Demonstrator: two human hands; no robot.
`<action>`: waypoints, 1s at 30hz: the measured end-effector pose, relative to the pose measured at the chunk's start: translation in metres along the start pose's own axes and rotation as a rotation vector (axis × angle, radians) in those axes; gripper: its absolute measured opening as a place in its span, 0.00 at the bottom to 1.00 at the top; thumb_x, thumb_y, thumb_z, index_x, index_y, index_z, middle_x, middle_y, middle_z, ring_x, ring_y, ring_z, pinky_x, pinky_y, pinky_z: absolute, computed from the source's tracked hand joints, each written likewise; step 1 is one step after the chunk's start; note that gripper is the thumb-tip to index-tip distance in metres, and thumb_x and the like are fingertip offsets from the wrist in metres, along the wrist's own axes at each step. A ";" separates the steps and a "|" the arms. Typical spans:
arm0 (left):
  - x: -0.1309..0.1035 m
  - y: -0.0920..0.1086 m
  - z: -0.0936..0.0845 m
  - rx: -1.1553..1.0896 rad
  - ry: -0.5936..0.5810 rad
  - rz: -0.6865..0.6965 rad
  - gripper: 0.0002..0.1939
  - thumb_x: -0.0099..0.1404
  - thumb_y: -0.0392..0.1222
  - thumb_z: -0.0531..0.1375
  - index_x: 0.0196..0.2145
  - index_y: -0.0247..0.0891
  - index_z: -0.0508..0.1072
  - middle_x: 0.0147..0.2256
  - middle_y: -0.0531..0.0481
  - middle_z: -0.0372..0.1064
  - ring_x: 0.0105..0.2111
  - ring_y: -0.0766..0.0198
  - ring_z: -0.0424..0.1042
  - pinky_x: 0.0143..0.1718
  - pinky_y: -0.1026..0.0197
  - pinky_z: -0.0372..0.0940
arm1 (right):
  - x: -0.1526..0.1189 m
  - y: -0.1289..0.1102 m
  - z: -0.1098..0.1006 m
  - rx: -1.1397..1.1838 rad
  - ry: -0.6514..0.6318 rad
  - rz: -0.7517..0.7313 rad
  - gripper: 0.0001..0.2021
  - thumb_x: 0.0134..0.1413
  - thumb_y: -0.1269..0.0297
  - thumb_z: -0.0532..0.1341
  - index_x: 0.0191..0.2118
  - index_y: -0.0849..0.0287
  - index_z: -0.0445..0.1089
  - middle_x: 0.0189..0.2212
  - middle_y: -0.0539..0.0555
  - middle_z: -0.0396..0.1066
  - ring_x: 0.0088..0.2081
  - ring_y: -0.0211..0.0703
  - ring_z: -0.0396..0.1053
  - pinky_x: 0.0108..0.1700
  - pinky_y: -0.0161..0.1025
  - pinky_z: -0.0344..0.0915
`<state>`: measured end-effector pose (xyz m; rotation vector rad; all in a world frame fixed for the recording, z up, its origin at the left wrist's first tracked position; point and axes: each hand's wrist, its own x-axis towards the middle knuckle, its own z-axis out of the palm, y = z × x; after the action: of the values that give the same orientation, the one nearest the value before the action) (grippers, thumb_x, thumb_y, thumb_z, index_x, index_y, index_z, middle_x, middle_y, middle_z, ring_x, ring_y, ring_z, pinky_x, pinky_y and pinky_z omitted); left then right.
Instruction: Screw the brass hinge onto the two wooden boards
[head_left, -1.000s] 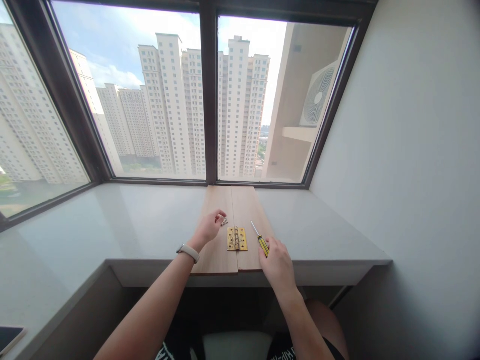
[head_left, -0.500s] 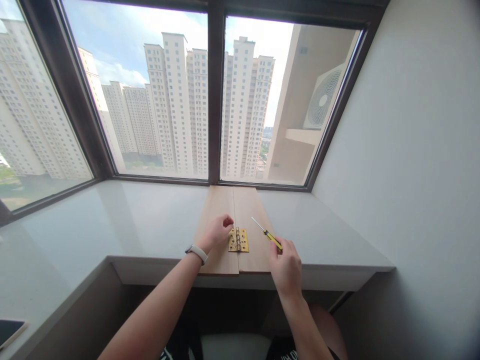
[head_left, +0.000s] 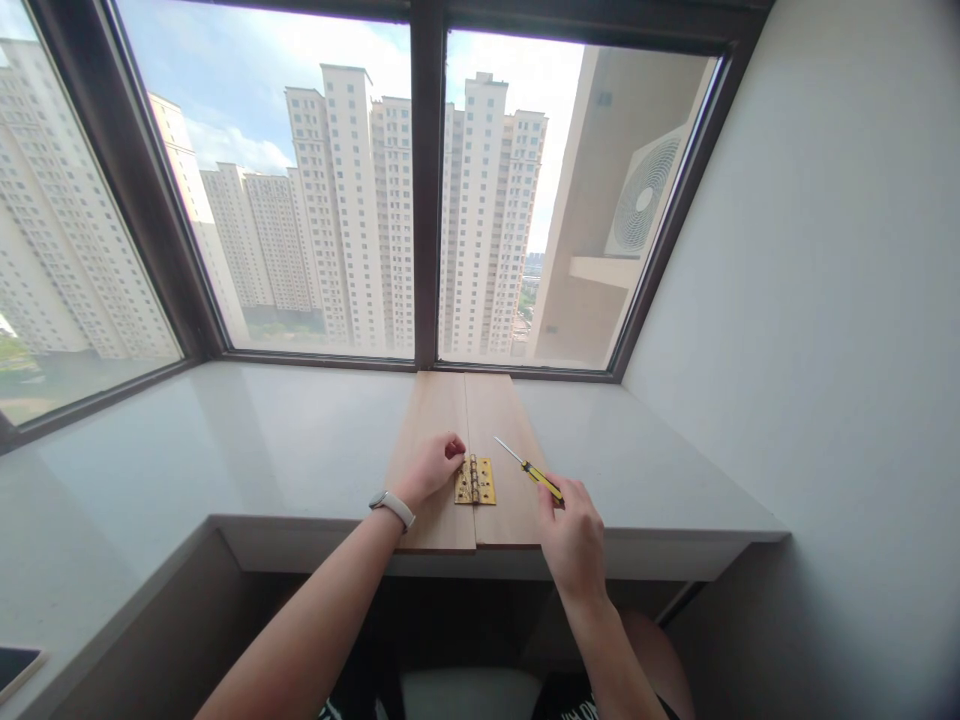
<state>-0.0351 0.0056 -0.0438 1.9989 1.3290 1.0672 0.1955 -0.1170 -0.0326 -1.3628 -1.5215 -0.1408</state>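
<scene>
Two pale wooden boards [head_left: 441, 405] lie side by side on a white desk [head_left: 315, 430] beneath a dark-framed window [head_left: 427, 200], their long edges meeting in a thin seam. A brass-coloured rectangular metal hinge [head_left: 475, 482] lies opened flat across that seam, toward the near end. The left hand [head_left: 433, 465], its wrist in a pale band [head_left: 392, 510], has its fingertips pressed together at the hinge's far left corner; whether a small piece sits between them is too small to tell. The right hand [head_left: 574, 525] wraps the yellow-and-black handle of a slim screwdriver [head_left: 541, 481], its metal shaft slanting away to the left, clear of the hinge. The hinge appears laid in position, but the right leaf's holes look dark and unfilled, so fastening seems still to be done. One second ago the left hand was over small metal pieces on the left board; now it is at the hinge, those pieces are out of sight, and the screwdriver slants further left.
</scene>
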 end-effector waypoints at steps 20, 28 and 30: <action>-0.002 -0.005 0.000 0.067 0.003 0.030 0.07 0.62 0.40 0.59 0.35 0.36 0.77 0.32 0.47 0.75 0.33 0.60 0.73 0.35 0.60 0.65 | 0.074 -0.029 0.001 0.074 -0.280 -0.291 0.14 0.67 0.66 0.52 0.48 0.56 0.74 0.46 0.58 0.72 0.46 0.48 0.71 0.52 0.45 0.68; -0.001 -0.011 0.002 0.026 -0.003 0.033 0.07 0.62 0.39 0.59 0.35 0.36 0.76 0.32 0.47 0.75 0.32 0.61 0.73 0.35 0.60 0.64 | 0.092 -0.037 0.006 0.033 -0.408 -0.360 0.14 0.64 0.73 0.52 0.45 0.56 0.74 0.44 0.55 0.72 0.43 0.44 0.71 0.48 0.40 0.67; -0.001 -0.011 0.002 0.018 0.001 0.041 0.07 0.62 0.39 0.59 0.35 0.36 0.76 0.33 0.47 0.76 0.33 0.61 0.73 0.35 0.60 0.64 | 0.102 -0.041 0.006 0.015 -0.453 -0.401 0.15 0.63 0.76 0.52 0.43 0.56 0.75 0.43 0.55 0.72 0.42 0.42 0.70 0.47 0.38 0.66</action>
<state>-0.0392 0.0087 -0.0532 2.0475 1.3070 1.0781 0.1789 -0.0604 0.0601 -1.1066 -2.1645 -0.0711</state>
